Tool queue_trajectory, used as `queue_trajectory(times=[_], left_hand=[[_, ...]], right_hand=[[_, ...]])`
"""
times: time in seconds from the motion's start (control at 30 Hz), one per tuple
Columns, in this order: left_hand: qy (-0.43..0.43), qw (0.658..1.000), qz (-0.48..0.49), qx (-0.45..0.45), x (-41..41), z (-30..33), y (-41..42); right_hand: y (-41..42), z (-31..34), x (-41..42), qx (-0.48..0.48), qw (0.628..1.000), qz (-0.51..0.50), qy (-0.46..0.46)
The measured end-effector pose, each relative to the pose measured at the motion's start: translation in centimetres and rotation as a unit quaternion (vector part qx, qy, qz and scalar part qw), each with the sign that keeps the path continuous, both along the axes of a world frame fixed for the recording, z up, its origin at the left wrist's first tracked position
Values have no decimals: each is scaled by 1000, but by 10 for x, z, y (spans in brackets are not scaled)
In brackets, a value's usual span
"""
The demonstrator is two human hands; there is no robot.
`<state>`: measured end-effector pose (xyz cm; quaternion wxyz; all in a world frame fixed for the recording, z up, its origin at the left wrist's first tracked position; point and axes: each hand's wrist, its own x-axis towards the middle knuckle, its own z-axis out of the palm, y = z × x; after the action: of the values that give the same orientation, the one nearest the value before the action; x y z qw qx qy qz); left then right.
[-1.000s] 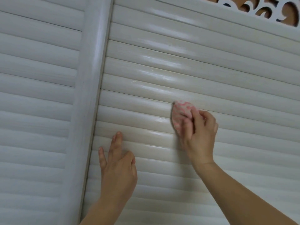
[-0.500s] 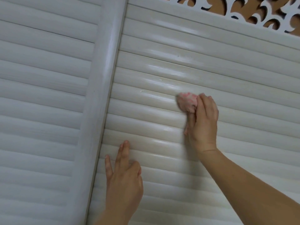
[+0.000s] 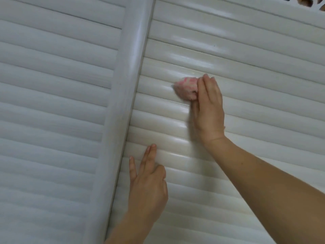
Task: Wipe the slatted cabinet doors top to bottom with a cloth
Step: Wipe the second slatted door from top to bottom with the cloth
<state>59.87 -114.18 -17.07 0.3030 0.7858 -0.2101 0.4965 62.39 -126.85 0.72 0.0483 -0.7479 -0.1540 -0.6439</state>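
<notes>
Cloth pressed on right slatted door, mid-panel.
Right hand (image 3: 208,110) held bunched pink-white cloth (image 3: 186,87) against the slats (image 3: 255,71), fingers closed on it; left hand (image 3: 147,182) lay w/ fingers open, flat on lower slats just beside centre frame post (image 3: 126,95); left door (image 3: 52,103) untouched.

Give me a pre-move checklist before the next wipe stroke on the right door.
1. Cloth held by right hand: ok, bunched under the fingers.
2. Cloth touching the slats: ok, pressed on the right door.
3. Left hand bracing the door: ok, fingers flat on the slats beside the frame post.
4. Left hand out of the stroke path: ok for a sideways stroke; it sits below and left of the cloth.
5. Slats above already wiped: cannot tell, only glare shows.
6. Left door wiped: cannot tell.
</notes>
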Motion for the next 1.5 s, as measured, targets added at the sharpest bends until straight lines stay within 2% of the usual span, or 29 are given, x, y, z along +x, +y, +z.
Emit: queue_trajectory(times=[0.1, 0.23, 0.43, 0.53, 0.67, 0.97, 1.13, 1.23, 1.33, 1.43, 1.5], left_hand=[[3, 1000, -24, -3, -2, -8, 0], [-1, 999, -51, -9, -3, -17, -1], [-1, 1000, -31, 1, -5, -31, 1], [7, 1000, 1, 8, -7, -33, 1], [9, 999, 33, 38, -6, -35, 5], [-8, 994, 68, 82, -5, -37, 7], [-7, 994, 70, 85, -7, -36, 10], [-4, 995, 63, 75, -9, -36, 9], [-4, 997, 55, 59, -8, -37, 9], [-7, 997, 50, 53, -5, -37, 14], [-9, 997, 41, 62, -2, -39, 18]], right_hand=[[25, -21, 15, -115, 993, 10, -25], [31, -62, 19, -252, 967, 41, 17], [11, -88, 15, -407, 913, 14, 37], [-1, -96, 13, -452, 890, 4, 57], [-19, -99, 1, -472, 879, -2, 66], [-113, -108, -44, -459, 880, -7, 123], [-156, -117, -80, -399, 903, -59, 150], [-143, -111, -92, -345, 928, -60, 127], [-105, -95, -70, -319, 943, -28, 87], [-79, -86, -43, -324, 942, -29, 79], [-92, -97, -42, -337, 937, -36, 90]])
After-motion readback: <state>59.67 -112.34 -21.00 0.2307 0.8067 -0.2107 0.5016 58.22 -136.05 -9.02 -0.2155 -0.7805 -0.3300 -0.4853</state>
